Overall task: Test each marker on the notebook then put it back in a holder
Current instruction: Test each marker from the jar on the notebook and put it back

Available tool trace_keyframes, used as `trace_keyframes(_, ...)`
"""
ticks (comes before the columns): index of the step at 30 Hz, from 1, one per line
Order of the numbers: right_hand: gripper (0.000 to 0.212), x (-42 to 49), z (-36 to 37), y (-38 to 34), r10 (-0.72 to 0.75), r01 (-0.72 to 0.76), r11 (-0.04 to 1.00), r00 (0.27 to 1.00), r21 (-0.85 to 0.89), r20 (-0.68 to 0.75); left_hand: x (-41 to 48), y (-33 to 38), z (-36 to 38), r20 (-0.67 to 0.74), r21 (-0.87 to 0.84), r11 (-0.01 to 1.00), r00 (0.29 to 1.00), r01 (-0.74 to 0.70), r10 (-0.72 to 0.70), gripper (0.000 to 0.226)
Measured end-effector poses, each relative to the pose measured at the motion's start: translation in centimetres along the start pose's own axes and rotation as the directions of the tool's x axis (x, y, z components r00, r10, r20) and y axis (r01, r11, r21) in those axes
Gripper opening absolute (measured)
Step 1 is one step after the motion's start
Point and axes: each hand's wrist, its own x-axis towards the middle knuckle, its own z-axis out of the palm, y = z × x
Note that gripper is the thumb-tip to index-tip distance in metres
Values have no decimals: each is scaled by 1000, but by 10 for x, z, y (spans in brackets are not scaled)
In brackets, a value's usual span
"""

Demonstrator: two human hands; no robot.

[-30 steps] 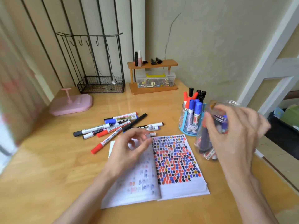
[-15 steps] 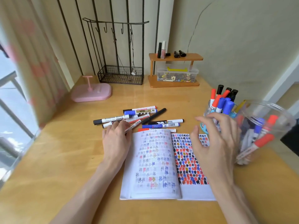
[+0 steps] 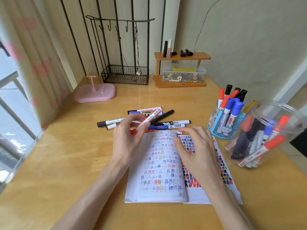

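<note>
My left hand (image 3: 127, 140) pinches a red-capped marker (image 3: 149, 117) mid-barrel, above the loose markers (image 3: 171, 122) behind the notebook (image 3: 159, 171). I judge it light, stiff and slightly slick, so the barrel is the sound hold. My right hand (image 3: 194, 146) lies relaxed over the page, holding nothing. Further right, the blue holder (image 3: 221, 130) and the clear jar (image 3: 265, 108) are each crowded with markers.

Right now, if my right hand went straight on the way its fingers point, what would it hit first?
Probably the loose markers lying just past the top edge of the notebook. How high the right hand is above the page is unclear.
</note>
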Motion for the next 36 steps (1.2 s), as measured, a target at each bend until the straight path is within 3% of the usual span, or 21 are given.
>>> trace_keyframes(3, 29, 0, -5, -8, 149, -188, 931, 978, 314, 145, -11, 22, 8, 157, -243, 970, 987, 5, 35, 18)
trace_keyframes(5, 24, 0, -8, -16, 206, -314, 766, 947, 561, 248, -23, 32, 16, 246, -309, 951, 967, 10, 70, 22)
trace_keyframes(7, 28, -2, -12, -22, 280, -360, 650, 932, 669, 230, -33, 35, 25, 322, -303, 953, 942, 12, 91, 26)
trace_keyframes(11, 42, -9, -22, -10, 436, -344, 566, 896, 749, 82, -41, 28, 32, 442, -146, 988, 891, -43, 104, 28)
trace_keyframes(14, 47, -17, -27, -7, 464, -367, 554, 881, 748, 89, -46, 31, 32, 535, -53, 986, 829, -159, 162, 32)
trace_keyframes(19, 48, -29, -30, -9, 449, -424, 633, 883, 648, 139, -53, 43, 33, 623, 2, 949, 742, -316, 246, 36)
trace_keyframes(26, 35, -50, -46, -5, 350, -313, 678, 933, 665, 83, -52, 55, 33, 784, -159, 980, 588, -116, 197, 27)
trace_keyframes(28, 31, -54, -53, 3, 396, -325, 652, 916, 685, 57, -52, 54, 30, 818, -190, 981, 545, -48, 186, 33)
trace_keyframes(31, 34, -58, -79, 23, 556, -346, 577, 830, 740, -45, -44, 39, 20, 799, -232, 968, 587, 95, 134, 39)
trace_keyframes(33, 39, -61, -91, 28, 547, -359, 620, 835, 697, -56, -38, 36, 20, 750, -282, 950, 648, 136, 130, 38)
trace_keyframes(36, 40, -65, -87, 24, 508, -380, 637, 861, 671, 5, -44, 46, 33, 728, -227, 972, 654, -54, 206, 33)
